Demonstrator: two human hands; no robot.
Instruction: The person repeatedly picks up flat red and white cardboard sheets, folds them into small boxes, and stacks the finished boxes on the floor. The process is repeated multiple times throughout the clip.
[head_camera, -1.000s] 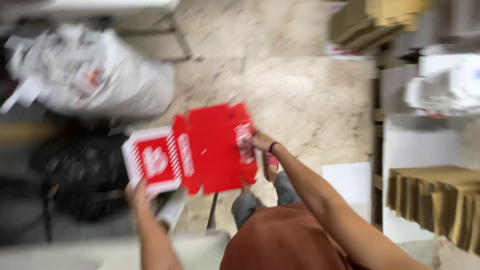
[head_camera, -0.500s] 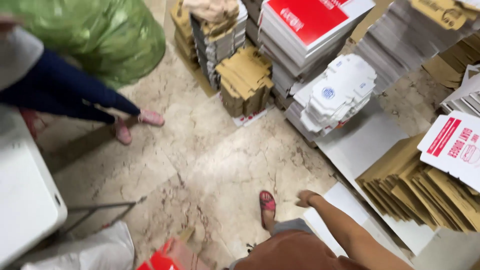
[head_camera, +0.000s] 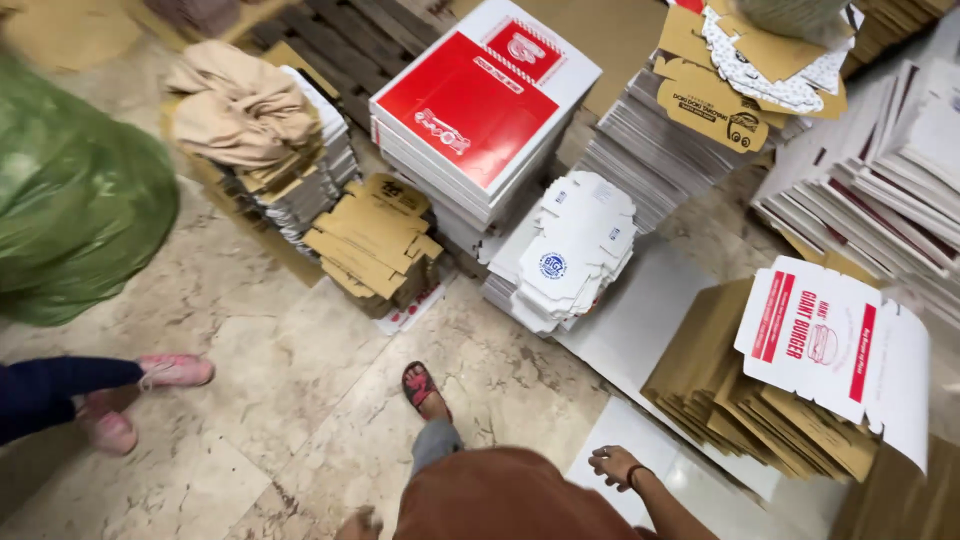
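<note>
My right hand (head_camera: 612, 466) hung loose and empty, its grip half curled on nothing, just above a bare white sheet (head_camera: 640, 455) on the floor. My left hand (head_camera: 360, 522) showed only as knuckles at the frame's lower edge; I could not tell whether its grip was spread or pressed together. Nearest my right hand stood a leaning row of brown flat cartons (head_camera: 740, 400), set on edge so single pieces could be lifted off, with a white-and-red printed blank (head_camera: 812, 335) resting on top. Beyond my sandalled foot (head_camera: 420, 388) lay a fanned pile of white die-cut blanks (head_camera: 570, 255) and a squared stack of red-topped box blanks (head_camera: 470, 110), kept flat. A green sack (head_camera: 70, 200) was cut off at the left, as was another person's leg and pink shoes (head_camera: 150, 385).
</note>
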